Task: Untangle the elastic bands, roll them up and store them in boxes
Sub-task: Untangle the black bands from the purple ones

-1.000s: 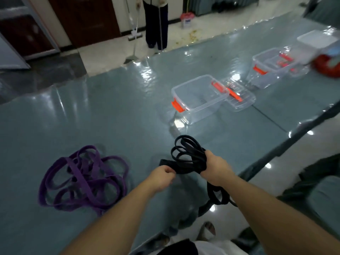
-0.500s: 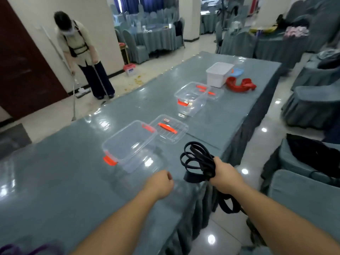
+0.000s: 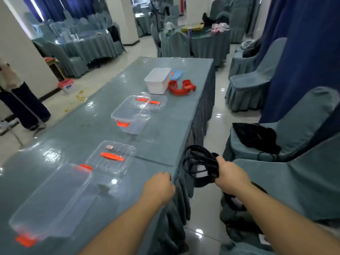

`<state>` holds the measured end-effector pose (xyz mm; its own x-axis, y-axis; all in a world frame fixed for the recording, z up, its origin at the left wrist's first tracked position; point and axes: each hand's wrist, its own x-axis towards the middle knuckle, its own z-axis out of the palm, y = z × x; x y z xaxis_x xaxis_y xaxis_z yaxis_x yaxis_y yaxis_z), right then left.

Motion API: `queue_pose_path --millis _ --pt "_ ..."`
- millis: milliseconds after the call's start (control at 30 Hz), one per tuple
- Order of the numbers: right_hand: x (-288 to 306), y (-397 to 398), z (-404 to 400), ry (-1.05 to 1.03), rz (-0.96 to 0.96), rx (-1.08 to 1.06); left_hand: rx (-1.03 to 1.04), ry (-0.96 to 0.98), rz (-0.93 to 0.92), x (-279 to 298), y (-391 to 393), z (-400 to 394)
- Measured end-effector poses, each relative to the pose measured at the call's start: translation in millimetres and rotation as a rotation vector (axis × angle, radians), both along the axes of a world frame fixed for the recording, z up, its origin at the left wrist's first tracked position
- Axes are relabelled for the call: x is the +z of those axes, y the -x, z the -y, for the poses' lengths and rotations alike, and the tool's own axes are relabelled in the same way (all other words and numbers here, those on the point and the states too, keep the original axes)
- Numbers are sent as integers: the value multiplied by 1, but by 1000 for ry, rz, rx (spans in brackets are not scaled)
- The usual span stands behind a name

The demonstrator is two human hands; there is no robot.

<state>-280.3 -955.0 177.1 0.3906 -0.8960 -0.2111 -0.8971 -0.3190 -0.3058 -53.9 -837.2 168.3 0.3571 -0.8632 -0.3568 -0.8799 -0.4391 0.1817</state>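
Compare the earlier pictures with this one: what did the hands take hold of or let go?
The left hand let go of the coiled black elastic band and now hangs curled and empty over the table edge. The right hand keeps gripping the band, now beside the table rather than above it. The view swung away from the purple bands.

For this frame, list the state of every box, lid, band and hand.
Near box: open, empty.
Near lid: off, flat on table beside the near box.
Middle box: open, empty.
Middle lid: off, behind the middle box.
White box: contents not visible.
Red band: loose on table.
Black band: bunched, gripped by right hand.
Left hand: curled, holding nothing.
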Motion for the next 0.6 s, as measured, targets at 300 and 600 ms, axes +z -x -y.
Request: queue_pose_path --millis 300,600 --pt "6 -19 88 2 -9 -158 -149 -44 -121 -23 -40 125" --pt "14 -51 162 81 30 -212 -189 -106 -204 -35 -60 201"
